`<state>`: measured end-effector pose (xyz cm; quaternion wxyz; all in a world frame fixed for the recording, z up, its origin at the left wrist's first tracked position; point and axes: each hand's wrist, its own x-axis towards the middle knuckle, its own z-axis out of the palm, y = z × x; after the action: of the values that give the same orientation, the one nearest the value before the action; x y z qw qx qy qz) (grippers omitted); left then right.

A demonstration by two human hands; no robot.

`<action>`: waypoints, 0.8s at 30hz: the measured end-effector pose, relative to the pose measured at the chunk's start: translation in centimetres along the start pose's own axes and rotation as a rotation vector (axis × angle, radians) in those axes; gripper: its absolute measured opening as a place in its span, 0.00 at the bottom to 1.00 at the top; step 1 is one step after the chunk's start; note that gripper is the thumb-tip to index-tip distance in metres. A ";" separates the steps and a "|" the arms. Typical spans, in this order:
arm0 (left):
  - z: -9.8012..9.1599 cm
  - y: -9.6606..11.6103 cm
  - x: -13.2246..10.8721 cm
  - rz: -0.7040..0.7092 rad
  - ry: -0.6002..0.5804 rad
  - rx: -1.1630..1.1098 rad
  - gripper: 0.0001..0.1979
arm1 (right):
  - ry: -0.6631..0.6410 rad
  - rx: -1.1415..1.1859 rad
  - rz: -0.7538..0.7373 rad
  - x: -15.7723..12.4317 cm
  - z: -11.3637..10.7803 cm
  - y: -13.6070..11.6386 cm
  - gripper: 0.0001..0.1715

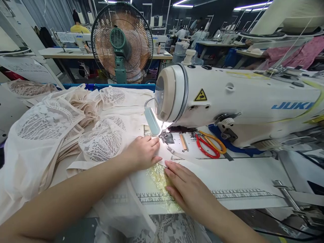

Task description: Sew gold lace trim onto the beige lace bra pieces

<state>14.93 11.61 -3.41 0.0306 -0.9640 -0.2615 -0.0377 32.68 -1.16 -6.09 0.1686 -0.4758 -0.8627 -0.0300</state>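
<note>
My left hand (145, 153) lies on white fabric (164, 152) just in front of the sewing machine's (227, 98) needle area, its fingers flat and its thumb apart. Nearer to me, my right hand (186, 182) has its fingertips together at the fabric's edge, seemingly pinching it; the grip is partly hidden. A narrow pale strip (176, 153) runs into the presser foot area. Beneath the hands, crinkled yellowish clear tape (159, 177) covers part of the table. A white lace piece (174, 229) hangs over the front edge.
White lace garments (50, 118) are heaped at the left, with another lace cup (103, 138) beside my left forearm. Red-and-orange-handled scissors (210, 145) lie under the machine arm. A small lamp (152, 121) lights the needle. A ruler strip (243, 194) marks the front; a fan (121, 44) stands behind.
</note>
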 end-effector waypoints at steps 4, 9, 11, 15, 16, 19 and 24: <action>-0.3 -0.2 0.1 0.005 -0.025 0.006 0.25 | -0.006 -0.002 0.005 0.0 -0.1 0.0 0.19; -0.1 0.0 0.0 0.005 0.008 0.004 0.26 | -0.018 -0.008 0.002 0.0 -0.3 -0.2 0.20; 0.2 0.0 0.0 0.013 0.032 0.002 0.26 | -0.023 -0.005 -0.003 -0.1 -0.4 -0.3 0.20; 0.8 0.1 -0.1 0.028 0.098 -0.005 0.27 | -0.031 -0.003 -0.006 0.0 -0.4 -0.3 0.20; 0.9 0.0 -0.1 0.032 0.114 -0.006 0.28 | -0.030 0.000 -0.002 0.0 -0.4 -0.3 0.20; 1.1 0.0 0.0 0.046 0.138 -0.008 0.29 | -0.025 0.006 0.001 0.2 -0.2 -0.3 0.20; 1.2 0.1 0.2 0.042 0.119 0.003 0.30 | -0.023 -0.003 -0.002 0.3 0.1 -0.5 0.21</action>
<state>15.25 11.77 -4.61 0.0485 -0.9653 -0.2390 -0.0937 32.13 -1.15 -6.07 0.1576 -0.4754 -0.8651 -0.0260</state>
